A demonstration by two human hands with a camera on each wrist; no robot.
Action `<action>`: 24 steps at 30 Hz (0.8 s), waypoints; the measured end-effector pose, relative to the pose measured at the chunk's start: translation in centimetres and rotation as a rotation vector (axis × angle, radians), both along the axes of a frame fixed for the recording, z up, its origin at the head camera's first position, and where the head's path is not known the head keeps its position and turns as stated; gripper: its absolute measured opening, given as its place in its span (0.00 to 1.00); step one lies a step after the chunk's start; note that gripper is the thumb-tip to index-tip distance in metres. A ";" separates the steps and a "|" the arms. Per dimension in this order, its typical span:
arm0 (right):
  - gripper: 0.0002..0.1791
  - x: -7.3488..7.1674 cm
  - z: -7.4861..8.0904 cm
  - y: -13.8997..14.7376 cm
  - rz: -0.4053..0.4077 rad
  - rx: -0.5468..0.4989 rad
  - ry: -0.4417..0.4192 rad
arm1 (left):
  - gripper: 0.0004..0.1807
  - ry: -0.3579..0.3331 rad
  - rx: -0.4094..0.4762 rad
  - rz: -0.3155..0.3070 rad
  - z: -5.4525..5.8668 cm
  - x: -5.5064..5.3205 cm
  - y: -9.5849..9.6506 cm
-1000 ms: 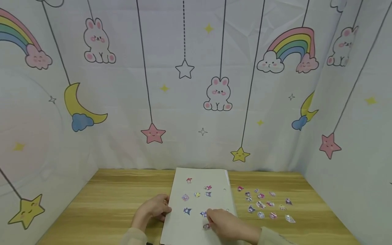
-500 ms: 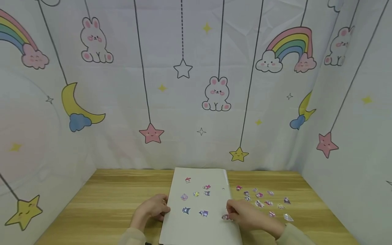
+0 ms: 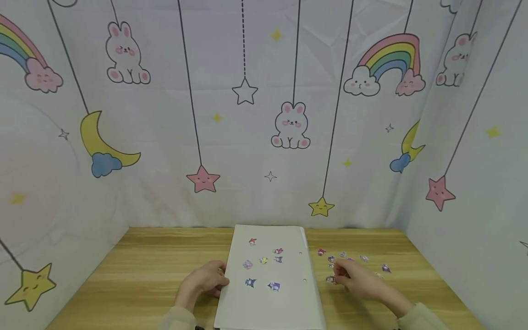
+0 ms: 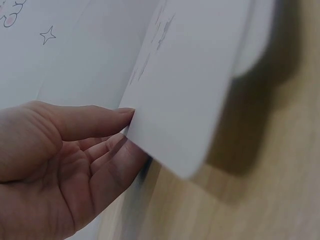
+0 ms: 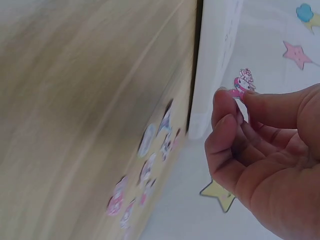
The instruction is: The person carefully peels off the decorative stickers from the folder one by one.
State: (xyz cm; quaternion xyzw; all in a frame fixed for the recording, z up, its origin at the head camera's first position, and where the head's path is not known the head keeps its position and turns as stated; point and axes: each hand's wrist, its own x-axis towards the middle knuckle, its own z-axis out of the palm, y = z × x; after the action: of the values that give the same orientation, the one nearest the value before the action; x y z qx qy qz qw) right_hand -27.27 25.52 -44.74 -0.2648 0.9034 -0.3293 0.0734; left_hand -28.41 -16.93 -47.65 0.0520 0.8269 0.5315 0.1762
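A white sticker book [image 3: 270, 311] lies on the table, with several small cartoon stickers [image 3: 274, 286] on its page. My left hand [image 3: 205, 279] grips the book's left edge. In the left wrist view, the thumb of that hand [image 4: 75, 160] lies on top of the white page [image 4: 185, 100] and the fingers are beneath it. Between thumb and forefinger, my right hand [image 3: 363, 282] pinches a pink and white cartoon sticker [image 5: 243, 82]. This hand hovers right of the book, over loose stickers, some of which it hides in the head view.
Loose stickers [image 3: 385, 268] are scattered on the wooden table [image 3: 173, 247] right of the book. Two tiny shiny dots [image 3: 305, 280] show near the book's right side. Behind and on both sides hangs a white curtain [image 3: 165, 114] printed with rabbits, stars and rainbows.
My right hand has carried the pinched sticker from the lower page rightward, past the book's edge, to above the loose stickers. My left hand keeps its place at the book's left edge.
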 end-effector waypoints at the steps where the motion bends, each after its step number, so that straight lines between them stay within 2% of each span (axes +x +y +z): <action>1: 0.06 -0.1 -0.1 0.4 -0.003 -0.007 -0.001 | 0.14 -0.001 -0.001 0.003 0.0 0.0 0.0; 6: 0.06 -0.2 -0.5 2.3 -0.024 -0.048 0.012 | 0.15 -0.003 0.001 0.006 0.0 -0.1 0.1; 13: 0.05 -0.2 -0.9 4.1 -0.063 -0.040 0.029 | 0.16 -0.008 -0.005 0.015 -0.1 -0.1 0.1; 21: 0.06 -0.1 -0.9 5.9 -0.071 -0.090 0.014 | 0.14 -0.007 0.003 -0.007 -0.1 -0.2 0.0; 24: 0.05 -0.4 -0.8 7.0 -0.095 -0.076 0.004 | 0.15 -0.011 0.006 -0.004 -0.2 -0.2 0.1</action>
State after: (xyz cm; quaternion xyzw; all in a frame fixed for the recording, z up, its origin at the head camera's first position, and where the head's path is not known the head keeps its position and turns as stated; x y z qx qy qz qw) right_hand -27.65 32.57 -45.55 -0.2250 0.9019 -0.3659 0.0457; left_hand -28.63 -16.85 -47.81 0.0513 0.8242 0.5340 0.1814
